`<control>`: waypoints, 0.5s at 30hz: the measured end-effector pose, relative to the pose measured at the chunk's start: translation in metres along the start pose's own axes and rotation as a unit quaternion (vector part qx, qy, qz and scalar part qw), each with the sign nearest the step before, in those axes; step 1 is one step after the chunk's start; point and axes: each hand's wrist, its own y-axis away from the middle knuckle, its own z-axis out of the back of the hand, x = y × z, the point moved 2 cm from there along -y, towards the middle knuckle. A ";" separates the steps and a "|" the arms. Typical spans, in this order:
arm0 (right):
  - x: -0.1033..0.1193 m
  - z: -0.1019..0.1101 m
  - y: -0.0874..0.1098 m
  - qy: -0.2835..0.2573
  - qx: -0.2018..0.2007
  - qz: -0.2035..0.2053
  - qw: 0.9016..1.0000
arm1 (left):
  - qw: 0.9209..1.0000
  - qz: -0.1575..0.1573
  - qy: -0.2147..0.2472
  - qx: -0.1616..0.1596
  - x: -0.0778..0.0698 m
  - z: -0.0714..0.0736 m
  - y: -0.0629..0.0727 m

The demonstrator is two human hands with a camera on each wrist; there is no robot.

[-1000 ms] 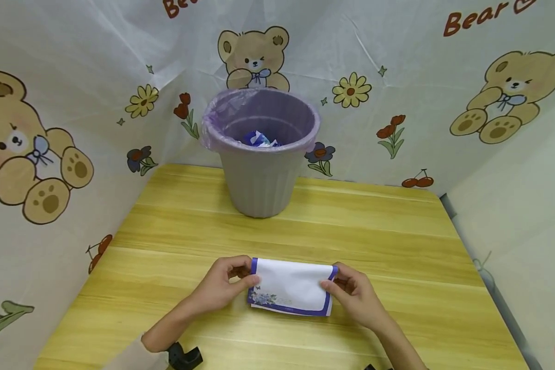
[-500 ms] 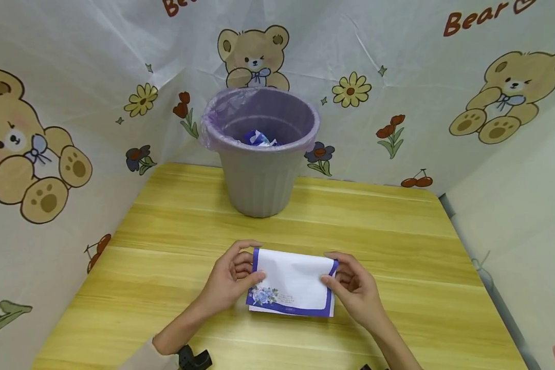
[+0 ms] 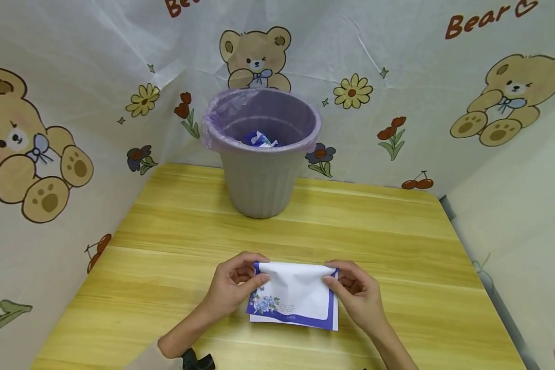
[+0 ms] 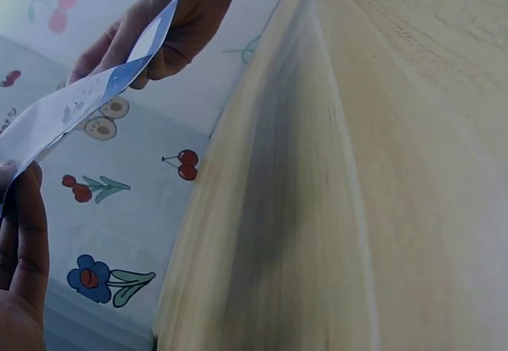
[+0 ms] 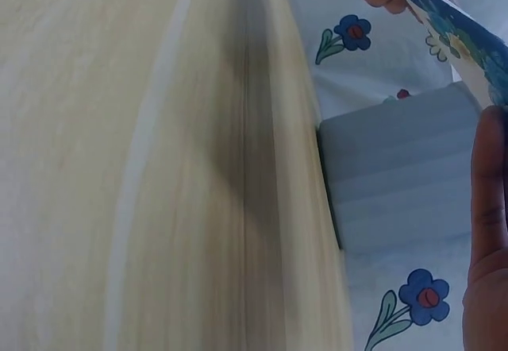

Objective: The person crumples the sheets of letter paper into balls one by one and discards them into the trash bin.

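Observation:
A folded sheet of paper [image 3: 296, 293], white with a purple-blue border and blue printed flowers at its lower left corner, is held up just over the table. My left hand [image 3: 235, 285] pinches its left edge near the top, thumb in front and fingers behind. On the opposite edge my right hand [image 3: 358, 295] pinches it the same way. The left wrist view shows the paper [image 4: 79, 101] edge-on and slightly bent, apart from the tabletop. In the right wrist view the paper [image 5: 460, 37] reaches the frame's right edge, and the fingertips behind it are partly hidden.
Behind the hands, a grey bin [image 3: 261, 180] lined with a purple plastic bag stands on the wooden table [image 3: 374, 231]. Crumpled blue and white paper [image 3: 261, 139] lies inside it. A bear-printed cloth [image 3: 411, 92] hangs around the back and sides.
The paper's top edge rose and unfolded a little, then came back down and tipped toward me. Both hands kept hold of its edges. The bin stayed where it was.

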 end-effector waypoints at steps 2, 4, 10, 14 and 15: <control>-0.001 -0.001 0.001 -0.015 0.008 0.003 1.000 | 1.000 -0.007 0.005 -0.004 0.000 -0.001 0.001; -0.001 -0.002 0.001 -0.019 0.012 -0.002 1.000 | 1.000 -0.015 0.008 -0.009 0.000 -0.001 0.001; -0.002 -0.002 -0.001 -0.010 0.012 -0.001 1.000 | 1.000 -0.016 -0.003 -0.012 0.000 -0.001 0.002; -0.001 -0.003 -0.002 -0.005 0.011 0.002 1.000 | 0.999 -0.027 -0.019 -0.013 0.000 -0.001 0.000; -0.001 -0.003 -0.002 -0.004 0.011 0.004 1.000 | 0.999 -0.033 -0.026 -0.012 0.000 -0.001 0.000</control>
